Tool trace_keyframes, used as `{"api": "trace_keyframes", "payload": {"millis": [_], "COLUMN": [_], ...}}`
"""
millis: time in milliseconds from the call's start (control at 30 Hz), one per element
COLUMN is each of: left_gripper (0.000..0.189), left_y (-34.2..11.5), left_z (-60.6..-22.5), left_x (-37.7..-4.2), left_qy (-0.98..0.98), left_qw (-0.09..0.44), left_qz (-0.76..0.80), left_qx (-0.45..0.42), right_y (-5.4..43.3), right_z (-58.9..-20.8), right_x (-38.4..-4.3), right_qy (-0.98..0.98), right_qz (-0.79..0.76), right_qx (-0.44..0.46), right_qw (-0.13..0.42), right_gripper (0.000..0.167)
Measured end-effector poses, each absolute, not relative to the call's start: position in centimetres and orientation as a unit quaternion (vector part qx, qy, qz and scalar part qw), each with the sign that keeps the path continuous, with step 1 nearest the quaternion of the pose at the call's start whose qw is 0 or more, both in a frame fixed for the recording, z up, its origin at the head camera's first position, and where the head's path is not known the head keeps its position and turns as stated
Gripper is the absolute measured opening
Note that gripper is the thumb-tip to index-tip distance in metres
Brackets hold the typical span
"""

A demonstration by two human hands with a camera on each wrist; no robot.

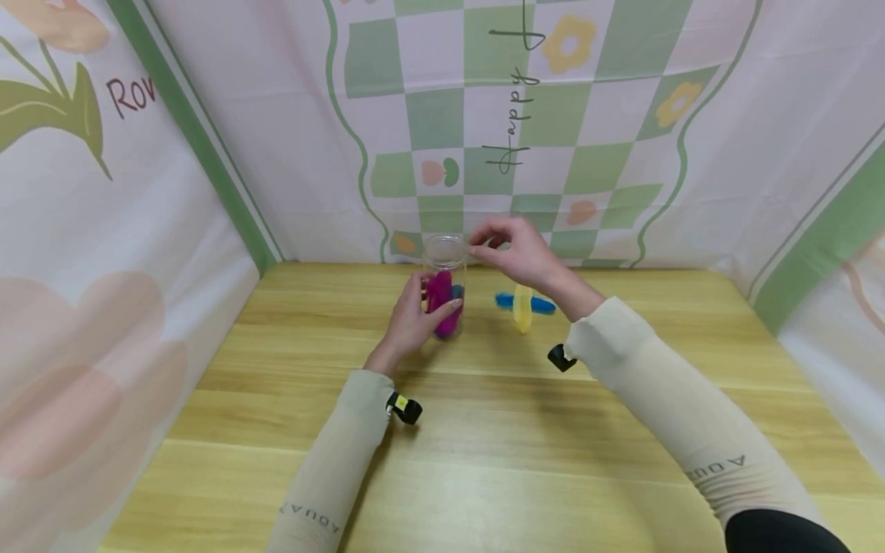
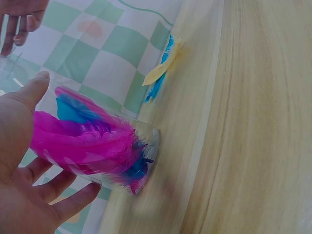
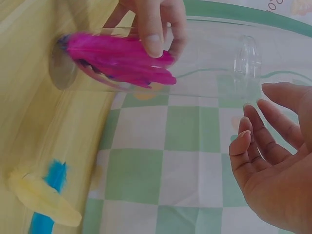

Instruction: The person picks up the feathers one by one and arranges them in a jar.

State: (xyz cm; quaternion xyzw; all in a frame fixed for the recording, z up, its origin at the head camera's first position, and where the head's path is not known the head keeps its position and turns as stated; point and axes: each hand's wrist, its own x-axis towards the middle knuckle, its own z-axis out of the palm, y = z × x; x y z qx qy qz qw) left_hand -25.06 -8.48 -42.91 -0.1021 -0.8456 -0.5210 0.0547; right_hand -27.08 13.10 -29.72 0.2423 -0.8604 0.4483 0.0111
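A tall clear jar (image 1: pixel 445 259) stands upright on the table, with magenta feathers (image 3: pixel 117 56) and some blue feathers (image 2: pixel 75 111) inside. My left hand (image 1: pixel 409 319) holds its lower part, thumb on one side and fingers around the other. At the jar's open mouth is my right hand (image 1: pixel 520 252), its fingers loosely bent and nothing between them. The right wrist view shows the thumb tip right by the rim. To the right of the jar, a yellow feather (image 1: pixel 522 309) lies across a blue feather (image 1: pixel 543 306) on the table.
The wooden table (image 1: pixel 470 461) ends at a hanging cloth (image 1: pixel 484 115) with green and white checks just behind the jar. Printed cloth (image 1: pixel 90 307) also hangs along the left side. Each sleeve carries a small black wrist device.
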Motion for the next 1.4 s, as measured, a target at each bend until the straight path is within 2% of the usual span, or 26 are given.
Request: {"api": "trace_keyframes", "payload": {"millis": [567, 900, 1400], "left_gripper": [0.066, 0.066, 0.067], "left_y": [-8.4, -8.4, -8.4], "left_z": [-42.9, -42.9, -42.8], "left_x": [-25.1, -25.0, -25.0], "left_qy": [-0.847, -0.847, -0.849], "left_qw": [0.055, 0.057, 0.056], "left_qz": [-0.519, -0.518, -0.514], "left_qx": [-0.102, -0.104, -0.104], "right_y": [15.1, 17.0, 19.2], "right_z": [-32.3, -34.5, -37.0], "right_x": [-27.5, -28.3, -29.0], "right_qy": [-0.88, -0.882, -0.898], "right_qz": [0.43, 0.433, 0.405], "right_qx": [0.2, 0.189, 0.167], "right_qw": [-0.016, -0.003, -0.031], "right_gripper": [0.021, 0.022, 0.025]}}
